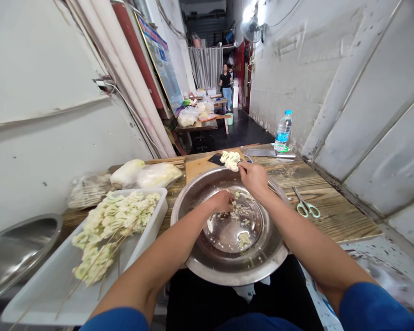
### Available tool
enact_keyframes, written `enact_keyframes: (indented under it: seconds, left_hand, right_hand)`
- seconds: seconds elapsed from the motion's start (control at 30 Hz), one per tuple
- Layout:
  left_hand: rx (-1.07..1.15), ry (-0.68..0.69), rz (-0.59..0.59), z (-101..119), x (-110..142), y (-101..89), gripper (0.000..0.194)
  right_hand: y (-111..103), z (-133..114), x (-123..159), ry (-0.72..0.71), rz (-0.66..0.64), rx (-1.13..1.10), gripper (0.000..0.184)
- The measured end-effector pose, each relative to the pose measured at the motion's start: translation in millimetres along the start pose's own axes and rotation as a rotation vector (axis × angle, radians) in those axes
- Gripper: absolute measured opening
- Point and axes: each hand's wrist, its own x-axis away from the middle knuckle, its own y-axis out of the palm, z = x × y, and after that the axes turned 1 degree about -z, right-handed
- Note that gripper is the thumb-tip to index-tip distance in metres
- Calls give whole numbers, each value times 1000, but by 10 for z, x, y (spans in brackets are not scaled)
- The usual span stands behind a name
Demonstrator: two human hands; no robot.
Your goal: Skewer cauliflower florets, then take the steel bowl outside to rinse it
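Observation:
A wide steel basin [234,277] stands in front of me, with cauliflower crumbs [243,212] and small bits scattered over its bottom. My left hand [223,202] reaches down into it, fingers curled among the crumbs; what they pinch, if anything, is hidden. Above the basin's far rim, my right hand [254,178] is closed on a cauliflower skewer [230,161], its florets pointing left and its stick mostly hidden by the hand. To the left, a white plastic tub [51,299] holds a pile of cauliflower skewers [119,216] with thin sticks pointing towards me.
Green-handled scissors [307,209] lie right of the basin. A cleaver [269,153] and a water bottle [283,131] are at the table's far edge, near a cutting board [196,169]. Bagged vegetables [145,174] sit behind the tub. Another steel bowl [17,253] stands far left. A person [226,82] stands in the background.

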Motion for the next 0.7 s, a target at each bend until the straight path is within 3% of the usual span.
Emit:
enact_keyframes:
  seconds: [0.13,0.23,0.47,0.7]
  left_hand:
    - [65,-58,61,6,-26,-17,24]
    - [189,-104,133,-12,-65,-163,24]
    - [673,-203,484,-33,-103,-584,29]
    - [963,-153,673,54,-128,-648,32]
  right_hand:
    - [-8,2,1,4,-8,-11,29]
    - [-20,1,1,15,-28,-17,30]
    - [35,15,10,-67,-106,32,28]
    - [118,41,16,-153,-112,70,27]
